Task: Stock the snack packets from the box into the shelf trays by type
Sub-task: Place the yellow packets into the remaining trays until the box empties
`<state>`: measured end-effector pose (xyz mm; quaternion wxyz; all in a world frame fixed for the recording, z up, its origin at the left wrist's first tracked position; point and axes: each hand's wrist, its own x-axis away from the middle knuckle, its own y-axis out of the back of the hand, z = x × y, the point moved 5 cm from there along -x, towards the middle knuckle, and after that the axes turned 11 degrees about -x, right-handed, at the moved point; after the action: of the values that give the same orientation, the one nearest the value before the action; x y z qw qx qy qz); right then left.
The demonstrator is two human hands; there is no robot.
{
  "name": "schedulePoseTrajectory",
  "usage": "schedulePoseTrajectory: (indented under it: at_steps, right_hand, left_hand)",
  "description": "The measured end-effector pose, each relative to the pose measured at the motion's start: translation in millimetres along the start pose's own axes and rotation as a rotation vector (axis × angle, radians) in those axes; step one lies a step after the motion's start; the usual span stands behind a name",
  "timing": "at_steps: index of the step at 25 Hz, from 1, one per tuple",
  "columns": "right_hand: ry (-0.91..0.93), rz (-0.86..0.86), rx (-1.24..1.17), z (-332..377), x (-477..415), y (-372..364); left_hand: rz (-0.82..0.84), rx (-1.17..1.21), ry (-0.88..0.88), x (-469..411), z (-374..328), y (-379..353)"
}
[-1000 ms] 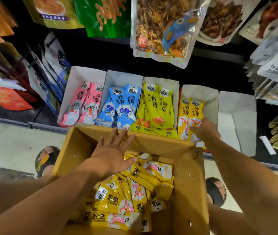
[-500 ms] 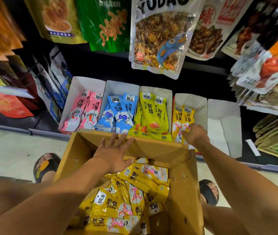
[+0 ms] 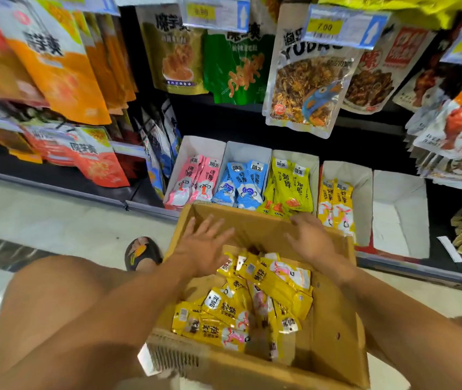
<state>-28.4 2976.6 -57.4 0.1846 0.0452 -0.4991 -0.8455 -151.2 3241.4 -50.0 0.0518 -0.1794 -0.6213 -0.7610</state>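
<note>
A cardboard box [image 3: 334, 319] sits in front of me with several yellow snack packets [image 3: 252, 299] piled inside. My left hand [image 3: 201, 243] hovers over the box's far end with fingers spread, holding nothing. My right hand [image 3: 311, 240] is also above the box, fingers relaxed and empty, near the far wall. On the low shelf stand white trays: pink packets [image 3: 196, 178], blue packets [image 3: 241, 182], yellow packets [image 3: 289, 187], and yellow packets with a pink figure [image 3: 336, 204]. The rightmost tray [image 3: 398, 215] holds nothing.
Large snack bags hang above, among them a clear one [image 3: 305, 88] and a green one [image 3: 235, 68]. Orange bags [image 3: 64, 68] fill the left shelves. My sandalled foot [image 3: 141, 251] is on the tiled floor left of the box. Price tags [image 3: 342, 29] line the upper rail.
My right hand has drawn back from the yellow-and-pink tray to over the box, leaving packets in that tray. My left hand stayed over the box. The view tilted upward.
</note>
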Motion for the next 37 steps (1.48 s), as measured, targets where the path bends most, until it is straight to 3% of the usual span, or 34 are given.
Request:
schedulePoseTrajectory:
  at_steps: [6,12,18,25,33,37]
  right_hand:
    - [-0.075,0.221,0.004,18.3,57.1,-72.1]
    - [-0.145,0.504,-0.034,-1.1,105.1,-153.4]
    - [-0.231,0.721,-0.078,4.4,109.3,-215.9]
    - [-0.374,0.736,-0.210,4.0,101.9,-263.9]
    - [-0.295,0.599,0.030,-8.2,104.3,-259.6]
    - [-0.352,0.473,-0.171,-16.9,98.4,-245.1]
  left_hand:
    - [0.048,0.081,0.175,76.6,7.9,-65.2]
    - [-0.064,-0.017,0.151,107.2,-2.0,-104.4]
    - [-0.155,0.037,0.181,107.4,-1.3,-103.9]
    - [-0.238,0.086,0.181,104.3,-3.8,-105.0]
    - [-0.321,0.146,0.178,107.1,-2.4,-101.8]
    - [-0.313,0.175,0.195,107.0,-1.5,-103.6]
